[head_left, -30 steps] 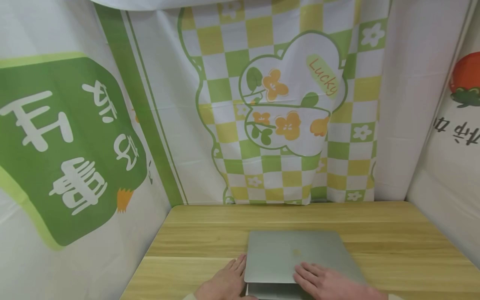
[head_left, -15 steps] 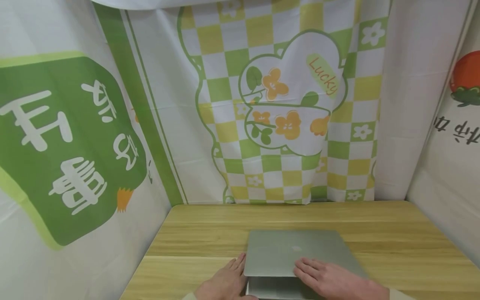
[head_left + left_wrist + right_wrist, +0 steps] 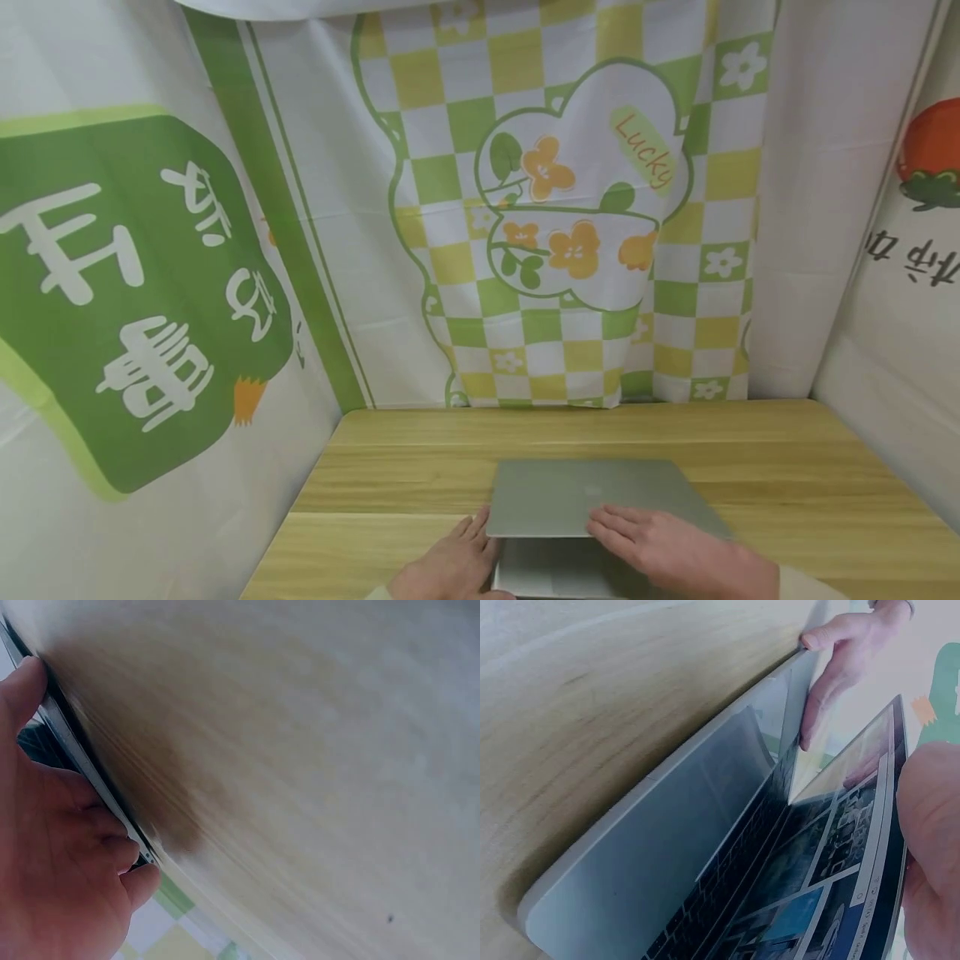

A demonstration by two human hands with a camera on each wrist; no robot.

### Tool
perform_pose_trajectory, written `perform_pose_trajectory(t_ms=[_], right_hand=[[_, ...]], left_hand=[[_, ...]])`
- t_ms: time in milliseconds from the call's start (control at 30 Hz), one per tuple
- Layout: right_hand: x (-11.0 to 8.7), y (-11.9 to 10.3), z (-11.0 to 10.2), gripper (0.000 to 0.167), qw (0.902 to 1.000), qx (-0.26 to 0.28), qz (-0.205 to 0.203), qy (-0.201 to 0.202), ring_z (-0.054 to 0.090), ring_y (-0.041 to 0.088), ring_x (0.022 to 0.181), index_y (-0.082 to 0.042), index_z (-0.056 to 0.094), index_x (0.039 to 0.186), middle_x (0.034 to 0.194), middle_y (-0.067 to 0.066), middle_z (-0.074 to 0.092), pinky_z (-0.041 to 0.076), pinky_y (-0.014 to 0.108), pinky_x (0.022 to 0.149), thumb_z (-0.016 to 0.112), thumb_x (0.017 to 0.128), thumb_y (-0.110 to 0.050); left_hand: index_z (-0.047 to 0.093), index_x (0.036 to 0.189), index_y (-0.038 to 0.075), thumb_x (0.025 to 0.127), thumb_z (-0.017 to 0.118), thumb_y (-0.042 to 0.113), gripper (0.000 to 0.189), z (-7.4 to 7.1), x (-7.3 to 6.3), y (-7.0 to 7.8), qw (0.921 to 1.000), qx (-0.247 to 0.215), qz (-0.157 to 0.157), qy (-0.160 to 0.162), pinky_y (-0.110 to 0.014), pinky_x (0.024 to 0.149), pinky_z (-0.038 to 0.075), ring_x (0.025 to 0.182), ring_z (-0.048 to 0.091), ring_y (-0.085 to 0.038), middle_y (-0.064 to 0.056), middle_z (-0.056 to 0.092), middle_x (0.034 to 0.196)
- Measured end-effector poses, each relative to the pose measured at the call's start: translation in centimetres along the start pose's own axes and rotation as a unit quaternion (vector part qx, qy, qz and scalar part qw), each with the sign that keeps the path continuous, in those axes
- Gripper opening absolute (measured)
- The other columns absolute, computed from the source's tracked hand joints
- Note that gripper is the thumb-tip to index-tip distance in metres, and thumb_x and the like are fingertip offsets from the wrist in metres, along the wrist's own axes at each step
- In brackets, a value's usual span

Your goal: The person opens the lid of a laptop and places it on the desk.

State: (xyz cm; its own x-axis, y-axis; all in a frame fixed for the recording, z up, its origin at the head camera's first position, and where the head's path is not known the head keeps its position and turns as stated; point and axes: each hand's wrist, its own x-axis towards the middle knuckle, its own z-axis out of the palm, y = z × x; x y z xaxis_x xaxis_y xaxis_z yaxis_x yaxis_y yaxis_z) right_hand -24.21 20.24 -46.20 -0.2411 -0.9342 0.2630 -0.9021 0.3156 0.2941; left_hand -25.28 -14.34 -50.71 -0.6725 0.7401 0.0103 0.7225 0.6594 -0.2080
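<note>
A silver laptop (image 3: 540, 496) lies on the table, its lid tilted partly up. In the right wrist view, the keyboard (image 3: 705, 900) and lit screen (image 3: 817, 877) show between base and lid. My left hand (image 3: 450, 562) holds the base's front left corner, fingers along its side and thumb at the front edge; the left wrist view has that thumb (image 3: 26, 686) against the rim. My right hand (image 3: 675, 546) holds the lid's front edge, fingers extended over its outer face. Its thumb is hidden in the head view; the right wrist view catches only part of that hand (image 3: 934, 840).
The wood-grain table (image 3: 405, 467) extends past the laptop on both sides. A checkered fabric curtain (image 3: 517, 333) hangs behind its far edge. Printed fabric walls stand at left (image 3: 67, 417) and right (image 3: 892, 358), close to the table's sides.
The lid's front edge has risen steadily, and the right hand has moved up with it. The gap over the base is wider. The left hand has stayed at the corner.
</note>
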Motion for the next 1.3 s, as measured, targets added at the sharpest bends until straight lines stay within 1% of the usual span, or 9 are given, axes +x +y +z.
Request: perform_pose_trajectory(t_ms=[133, 233, 300, 467, 733, 833, 900, 967, 1300], right_hand=[[0.2, 0.3, 0.1, 0.037, 0.9989, -0.028, 0.0, 0.038, 0.066, 0.021, 0.113, -0.002, 0.05, 0.139, 0.131, 0.011, 0.064, 0.056, 0.025, 0.083, 0.033, 0.107, -0.007], [0.5, 0.5, 0.1, 0.062, 0.9956, -0.058, 0.0, 0.074, 0.069, 0.019, 0.107, -0.002, 0.057, 0.132, 0.124, 0.01, 0.067, 0.058, 0.025, 0.078, 0.003, 0.1, -0.005], [0.6, 0.7, 0.1, 0.066, 0.9945, -0.056, 0.001, 0.088, 0.069, 0.019, 0.104, -0.001, 0.058, 0.129, 0.121, 0.011, 0.068, 0.058, 0.025, 0.076, 0.0, 0.097, -0.004], [0.9, 1.2, -0.3, 0.061, 0.9958, -0.023, 0.007, 0.089, 0.07, 0.02, 0.103, -0.001, 0.057, 0.13, 0.121, 0.012, 0.068, 0.058, 0.024, 0.076, 0.004, 0.102, -0.011], [1.1, 1.8, -0.9, 0.06, 0.9966, 0.017, 0.028, 0.075, 0.071, 0.02, 0.101, 0.0, 0.055, 0.132, 0.122, 0.012, 0.069, 0.058, 0.022, 0.075, 0.006, 0.101, -0.015], [1.2, 2.0, -1.2, 0.037, 0.9964, 0.031, 0.039, 0.069, 0.071, 0.021, 0.1, 0.0, 0.055, 0.133, 0.122, 0.012, 0.069, 0.058, 0.022, 0.075, 0.038, 0.1, 0.002], [1.3, 2.1, -1.4, 0.05, 0.9962, 0.03, 0.047, 0.067, 0.071, 0.021, 0.099, -0.001, 0.057, 0.132, 0.121, 0.012, 0.069, 0.058, 0.023, 0.075, 0.058, 0.084, 0.013], [1.4, 2.3, -1.7, 0.068, 0.9957, 0.039, 0.058, 0.06, 0.071, 0.021, 0.099, -0.001, 0.057, 0.131, 0.121, 0.013, 0.07, 0.058, 0.024, 0.076, 0.068, 0.066, 0.017], [1.7, 2.9, -2.7, 0.064, 0.9904, 0.096, 0.097, 0.019, 0.072, 0.023, 0.093, 0.001, 0.057, 0.131, 0.12, 0.016, 0.069, 0.06, 0.026, 0.073, 0.066, 0.071, 0.02]], left_hand=[[0.05, 0.139, 0.002, 0.092, 0.045, 0.069, 0.083, 0.1, 0.0, 0.1, 1.0, -0.001, -0.003, 0.002, -0.042, 0.108, 0.044, 0.139, 0.044, -0.037, -0.017, 0.054, 0.142], [0.042, 0.146, 0.0, 0.092, 0.043, 0.07, 0.088, 0.1, 0.1, 0.0, 0.9999, -0.017, -0.003, -0.001, -0.043, 0.109, 0.044, 0.14, 0.043, -0.036, -0.017, 0.049, 0.147], [0.041, 0.146, -0.002, 0.093, 0.041, 0.07, 0.089, 0.1, 0.2, 0.0, 0.9998, -0.019, 0.003, -0.002, -0.042, 0.109, 0.044, 0.139, 0.043, -0.036, -0.018, 0.048, 0.148], [0.044, 0.143, -0.003, 0.094, 0.038, 0.07, 0.089, 0.0, 0.3, 0.0, 0.9999, 0.003, 0.015, -0.005, -0.04, 0.108, 0.045, 0.136, 0.047, -0.036, -0.018, 0.051, 0.145], [0.04, 0.147, 0.0, 0.096, 0.031, 0.07, 0.088, -0.2, 0.5, -0.1, 0.998, -0.023, 0.008, -0.058, -0.039, 0.114, 0.039, 0.143, 0.039, -0.029, -0.018, 0.041, 0.153], [0.038, 0.149, 0.001, 0.096, 0.029, 0.07, 0.088, -0.1, 0.5, -0.1, 0.9971, -0.029, 0.008, -0.07, -0.04, 0.115, 0.038, 0.146, 0.035, -0.03, -0.019, 0.035, 0.156], [0.038, 0.149, 0.0, 0.096, 0.03, 0.07, 0.087, -0.1, 0.6, -0.1, 0.9973, -0.031, 0.01, -0.066, -0.04, 0.115, 0.038, 0.146, 0.033, -0.031, -0.02, 0.033, 0.157], [0.037, 0.149, -0.001, 0.096, 0.032, 0.069, 0.087, 0.0, 0.6, -0.2, 0.9975, -0.032, 0.01, -0.062, -0.04, 0.115, 0.038, 0.147, 0.032, -0.032, -0.021, 0.032, 0.157], [0.035, 0.15, 0.001, 0.096, 0.03, 0.069, 0.088, -0.3, 0.6, -0.2, 0.9968, -0.031, 0.01, -0.073, -0.039, 0.113, 0.04, 0.147, 0.032, -0.03, -0.021, 0.029, 0.159]])
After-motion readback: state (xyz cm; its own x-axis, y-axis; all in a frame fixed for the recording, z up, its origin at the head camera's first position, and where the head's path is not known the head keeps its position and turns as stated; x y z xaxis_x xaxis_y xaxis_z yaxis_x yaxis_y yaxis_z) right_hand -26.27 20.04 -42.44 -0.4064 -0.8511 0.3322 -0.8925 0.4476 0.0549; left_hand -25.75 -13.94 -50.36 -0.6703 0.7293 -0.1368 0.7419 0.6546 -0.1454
